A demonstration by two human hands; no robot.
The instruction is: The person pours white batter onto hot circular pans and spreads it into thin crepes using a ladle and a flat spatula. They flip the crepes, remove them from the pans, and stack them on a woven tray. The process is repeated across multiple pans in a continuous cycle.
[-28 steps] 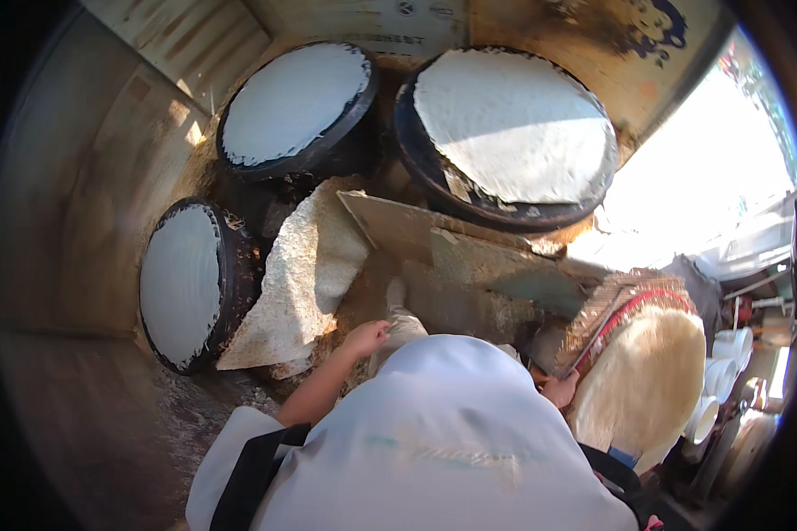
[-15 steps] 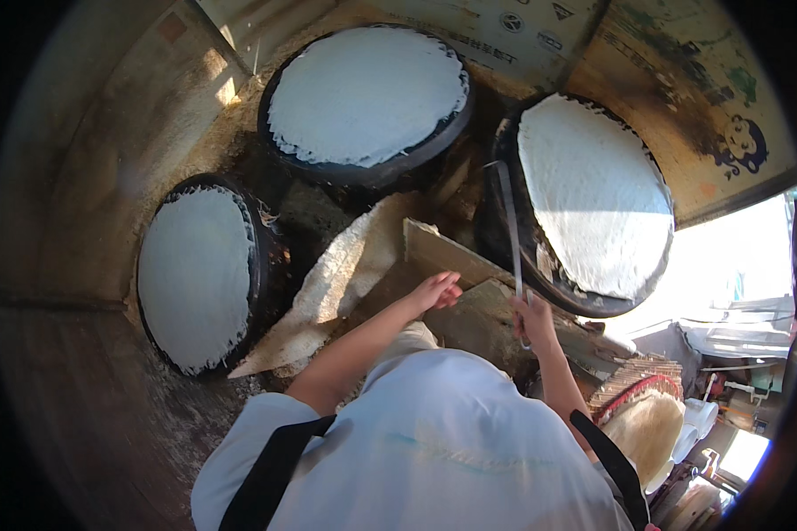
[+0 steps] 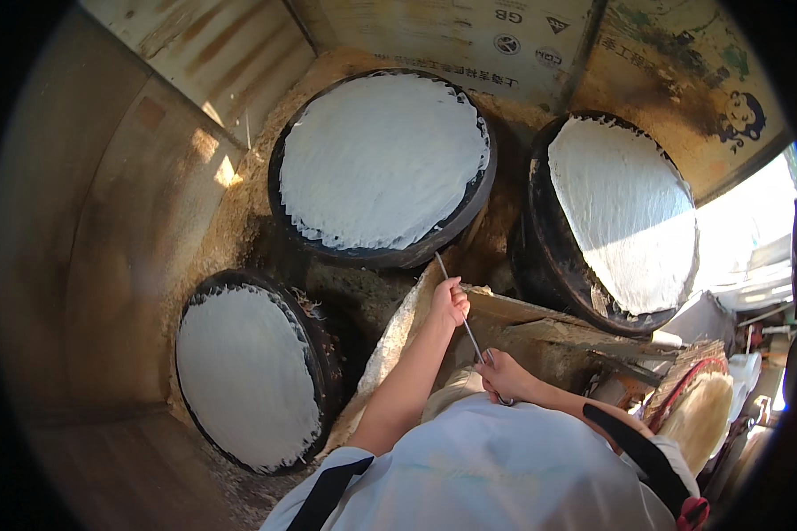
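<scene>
Item: one slim metal rod (image 3: 473, 340), held aslant in front of the torso, its upper end just beside the near edge of the middle vat (image 3: 390, 258); whether it touches cannot be told.
Left hand (image 3: 452, 302): grip closed, fingers wrapped round the rod's upper part, arm extended.
Right hand (image 3: 503, 376): grip closed round the rod's lower part, close to the torso.
Vats, round, dark-walled, three: the middle one, largest in view; the left vat (image 3: 330, 354); the right vat (image 3: 540, 241), partly sunlit. Each bears a white layer, ragged at the margin; that covering appears complete on all three.
Rough pale sheet (image 3: 416, 308), one, beside the left forearm; brown board (image 3: 527, 311), one, beyond the right hand.
Round cream-faced piece (image 3: 698, 409) with red band, one, at far right.
Condition of work: white tops in place, none visibly lifted; handling with the rod judged at an early stage; how much remains, not determinable from this view
</scene>
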